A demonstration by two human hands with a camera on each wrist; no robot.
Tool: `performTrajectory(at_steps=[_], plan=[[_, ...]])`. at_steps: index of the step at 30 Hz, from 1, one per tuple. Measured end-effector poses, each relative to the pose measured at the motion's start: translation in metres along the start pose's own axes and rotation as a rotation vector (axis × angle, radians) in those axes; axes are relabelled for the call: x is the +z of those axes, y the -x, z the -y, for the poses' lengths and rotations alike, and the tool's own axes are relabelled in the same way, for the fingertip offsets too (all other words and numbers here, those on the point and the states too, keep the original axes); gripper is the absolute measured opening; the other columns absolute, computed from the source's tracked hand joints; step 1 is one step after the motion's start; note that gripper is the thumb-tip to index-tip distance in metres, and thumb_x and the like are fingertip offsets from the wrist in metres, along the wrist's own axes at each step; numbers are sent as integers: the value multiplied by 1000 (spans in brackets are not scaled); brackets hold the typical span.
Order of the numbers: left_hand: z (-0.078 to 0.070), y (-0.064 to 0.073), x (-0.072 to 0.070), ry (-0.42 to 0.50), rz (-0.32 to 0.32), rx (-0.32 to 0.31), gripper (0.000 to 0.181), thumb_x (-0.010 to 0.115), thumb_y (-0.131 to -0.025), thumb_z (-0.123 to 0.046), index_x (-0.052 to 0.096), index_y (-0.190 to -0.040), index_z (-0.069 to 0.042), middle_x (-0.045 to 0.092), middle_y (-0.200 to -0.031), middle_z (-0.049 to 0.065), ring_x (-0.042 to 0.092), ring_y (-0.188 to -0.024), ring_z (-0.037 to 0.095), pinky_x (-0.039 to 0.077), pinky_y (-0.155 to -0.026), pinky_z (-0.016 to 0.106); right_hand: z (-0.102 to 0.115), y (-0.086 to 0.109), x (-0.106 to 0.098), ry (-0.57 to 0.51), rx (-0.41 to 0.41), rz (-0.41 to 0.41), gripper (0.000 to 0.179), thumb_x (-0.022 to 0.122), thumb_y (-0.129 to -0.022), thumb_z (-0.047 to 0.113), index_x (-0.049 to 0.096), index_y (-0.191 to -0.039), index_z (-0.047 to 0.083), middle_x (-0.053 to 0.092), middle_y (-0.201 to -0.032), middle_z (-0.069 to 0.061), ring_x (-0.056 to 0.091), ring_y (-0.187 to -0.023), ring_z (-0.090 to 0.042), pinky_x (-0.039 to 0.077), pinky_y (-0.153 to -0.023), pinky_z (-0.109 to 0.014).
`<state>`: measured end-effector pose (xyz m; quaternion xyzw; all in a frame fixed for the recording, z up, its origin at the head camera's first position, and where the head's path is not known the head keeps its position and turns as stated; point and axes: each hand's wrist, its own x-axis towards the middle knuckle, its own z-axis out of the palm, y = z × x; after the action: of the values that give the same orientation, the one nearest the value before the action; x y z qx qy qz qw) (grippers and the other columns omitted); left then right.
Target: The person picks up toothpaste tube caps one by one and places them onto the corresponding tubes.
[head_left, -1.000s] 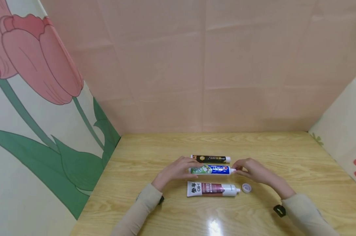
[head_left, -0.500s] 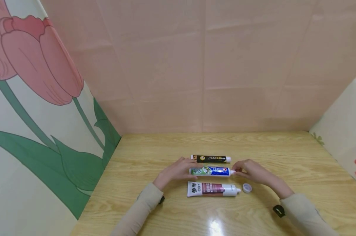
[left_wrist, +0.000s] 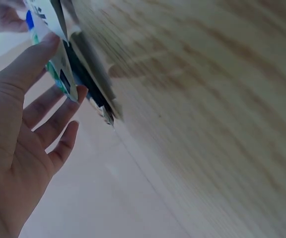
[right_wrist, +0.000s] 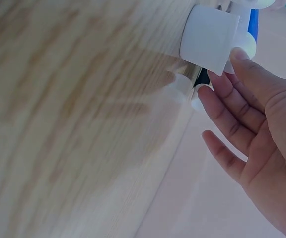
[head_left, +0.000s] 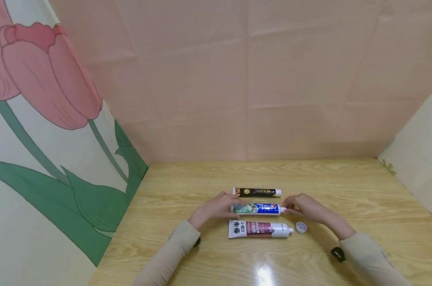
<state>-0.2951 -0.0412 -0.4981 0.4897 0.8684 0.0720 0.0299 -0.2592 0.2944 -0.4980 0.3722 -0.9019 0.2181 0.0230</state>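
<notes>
A blue, green and white toothpaste tube (head_left: 262, 209) lies crosswise between both hands in the head view. Its tail end is gripped by my left hand (head_left: 218, 207), thumb on the near side and fingers on the far side. My right hand (head_left: 306, 207) pinches the tube's tip at the other end, its fingertips partly covering the nozzle. In the left wrist view the thumb and fingers hold the tube (left_wrist: 59, 69) by its edges. Nearer the person lies a white and dark-red toothpaste tube (head_left: 259, 229), its nozzle uncapped. A loose white cap (head_left: 301, 227) sits beside that nozzle.
Behind the held tube lies a black toothpaste tube (head_left: 257, 192) with a white cap, parallel and close. All rest on a wood-grain table (head_left: 187, 178). A pink backdrop (head_left: 248, 99) rises at the table's rear, with flowered panels at both sides.
The blue and green tube has shifted slightly toward the person, away from the black tube, with both hands still on its ends. The other tubes and the cap keep their places.
</notes>
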Motion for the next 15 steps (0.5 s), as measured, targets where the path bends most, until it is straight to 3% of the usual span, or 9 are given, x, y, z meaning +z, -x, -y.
performTrajectory(at_steps=[15], plan=[[-1, -4, 2, -61, 17, 22, 61, 65, -83, -41, 44, -137, -25, 53, -132, -9, 51, -116, 9, 36, -97, 32, -3, 0, 1, 21, 0, -6, 6, 68, -82, 10, 68, -88, 11, 67, -80, 4, 56, -67, 1, 49, -60, -21]])
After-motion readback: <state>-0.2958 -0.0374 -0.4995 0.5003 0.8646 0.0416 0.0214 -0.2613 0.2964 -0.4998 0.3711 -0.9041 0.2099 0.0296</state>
